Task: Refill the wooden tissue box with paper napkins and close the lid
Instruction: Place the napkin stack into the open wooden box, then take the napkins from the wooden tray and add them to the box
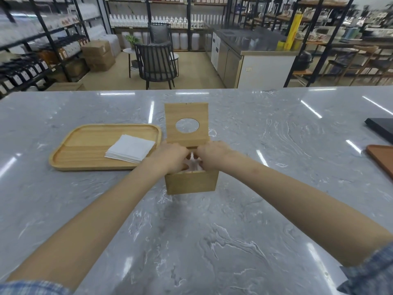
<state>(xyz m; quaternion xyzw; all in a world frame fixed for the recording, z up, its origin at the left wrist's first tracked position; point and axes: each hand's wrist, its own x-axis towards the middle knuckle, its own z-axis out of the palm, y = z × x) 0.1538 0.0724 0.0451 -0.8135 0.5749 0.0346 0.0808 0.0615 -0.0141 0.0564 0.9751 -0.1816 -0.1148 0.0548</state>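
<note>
The wooden tissue box [191, 182] stands mid-counter with its lid [186, 116] swung up and back; the lid has a round hole. My left hand [170, 156] and my right hand [212, 155] are both over the open top, fingers curled down inside against white napkins [194, 165] that barely show between them. Whether the fingers grip or only press the napkins is hidden. A stack of white napkins [130, 148] lies on the wooden tray [85, 145] to the left of the box.
The grey marble counter [191, 231] runs wide around the box. An orange-brown tray [381, 160] and a black flat object [381, 128] sit at the right edge. Beyond the far edge are chairs, shelving and a steel counter.
</note>
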